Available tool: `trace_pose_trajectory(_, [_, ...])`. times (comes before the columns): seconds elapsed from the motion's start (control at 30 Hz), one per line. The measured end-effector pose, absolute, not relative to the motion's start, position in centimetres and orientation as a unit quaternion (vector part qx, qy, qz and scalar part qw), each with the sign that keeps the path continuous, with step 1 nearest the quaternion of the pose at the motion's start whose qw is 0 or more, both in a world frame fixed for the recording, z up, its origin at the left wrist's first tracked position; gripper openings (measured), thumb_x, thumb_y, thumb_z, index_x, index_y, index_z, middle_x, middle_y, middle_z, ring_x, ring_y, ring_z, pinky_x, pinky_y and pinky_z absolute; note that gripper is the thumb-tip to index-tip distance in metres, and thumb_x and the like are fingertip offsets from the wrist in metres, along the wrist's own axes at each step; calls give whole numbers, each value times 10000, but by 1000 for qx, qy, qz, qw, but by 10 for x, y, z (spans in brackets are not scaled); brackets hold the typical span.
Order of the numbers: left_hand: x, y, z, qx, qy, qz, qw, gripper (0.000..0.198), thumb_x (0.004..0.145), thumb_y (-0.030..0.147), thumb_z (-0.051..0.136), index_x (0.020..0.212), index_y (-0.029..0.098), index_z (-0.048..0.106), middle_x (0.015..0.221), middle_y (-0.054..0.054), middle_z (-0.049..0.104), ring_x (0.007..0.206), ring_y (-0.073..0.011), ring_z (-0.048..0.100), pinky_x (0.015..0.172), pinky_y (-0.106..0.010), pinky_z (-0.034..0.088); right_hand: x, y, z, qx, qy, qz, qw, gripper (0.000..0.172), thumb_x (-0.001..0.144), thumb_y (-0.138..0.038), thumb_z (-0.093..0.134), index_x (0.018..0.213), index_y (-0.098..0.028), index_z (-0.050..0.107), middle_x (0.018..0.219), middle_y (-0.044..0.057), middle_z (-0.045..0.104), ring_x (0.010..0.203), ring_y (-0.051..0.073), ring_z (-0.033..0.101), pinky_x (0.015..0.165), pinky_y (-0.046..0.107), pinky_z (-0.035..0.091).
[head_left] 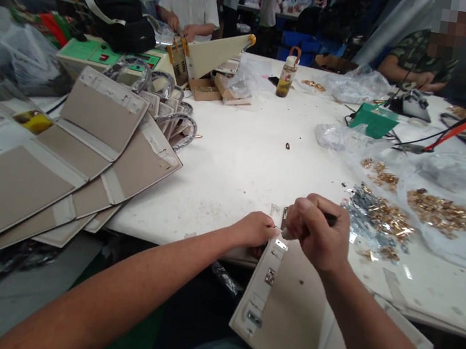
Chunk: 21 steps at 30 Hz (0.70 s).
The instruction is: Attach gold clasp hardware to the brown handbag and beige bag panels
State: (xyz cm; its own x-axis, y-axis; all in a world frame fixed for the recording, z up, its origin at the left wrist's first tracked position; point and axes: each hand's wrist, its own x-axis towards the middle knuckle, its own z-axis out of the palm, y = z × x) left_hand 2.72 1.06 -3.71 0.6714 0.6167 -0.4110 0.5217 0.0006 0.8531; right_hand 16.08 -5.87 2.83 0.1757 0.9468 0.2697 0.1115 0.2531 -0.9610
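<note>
A beige flat panel (291,315) with small metal clasps along its left edge rests on my lap and against the white table's (238,164) front edge. My left hand (254,231) is closed in a pinch at the panel's top corner. My right hand (315,232) is closed around a dark-handled tool whose tip meets a small metal fitting (280,243) on the panel. Both hands touch the panel's upper end.
A stack of similar beige panels (65,162) fans out at the left. Piles of gold and silver metal fittings (383,216) lie in clear plastic at the right. A bottle (287,76), a green box (373,120) and cables sit farther back. Other people work across the table.
</note>
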Motion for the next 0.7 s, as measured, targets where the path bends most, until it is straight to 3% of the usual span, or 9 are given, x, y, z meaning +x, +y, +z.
trace_pose_trajectory(0.13, [28,11,-37,716,409,52,563,269,843,329,618,631,164,610,517,0,593,443,-147,578,463,-231,405,157,-63,22,-526,-539,349,557,489,946,-431,632,527,-234,475,490,-22,492,472,125,437,487,290,379])
trace_pose_trajectory(0.33, [29,7,-31,704,414,38,576,267,876,291,568,638,172,585,469,23,565,418,-150,601,434,-214,429,162,-69,15,-467,-500,354,637,464,958,-436,613,565,-246,457,488,-36,453,452,127,423,476,295,369])
trace_pose_trajectory(0.47, [29,5,-31,697,419,41,580,283,894,302,569,643,172,580,485,18,574,410,-153,597,423,-225,444,166,-73,11,-503,-511,353,601,465,957,-381,623,542,-232,475,495,-30,476,469,125,437,496,293,368])
trace_pose_trajectory(0.63, [32,6,-36,670,439,40,597,251,907,303,565,693,174,587,501,9,590,411,-162,597,426,-244,463,174,-73,13,-468,-474,345,661,456,956,-408,598,564,-248,429,474,-45,444,446,126,415,480,290,350])
trace_pose_trajectory(0.7, [32,5,-33,670,445,38,593,256,905,321,580,694,175,580,503,12,580,414,-157,590,432,-243,460,172,-73,14,-509,-474,341,632,453,955,-403,575,554,-243,439,466,-43,455,449,127,423,495,290,361])
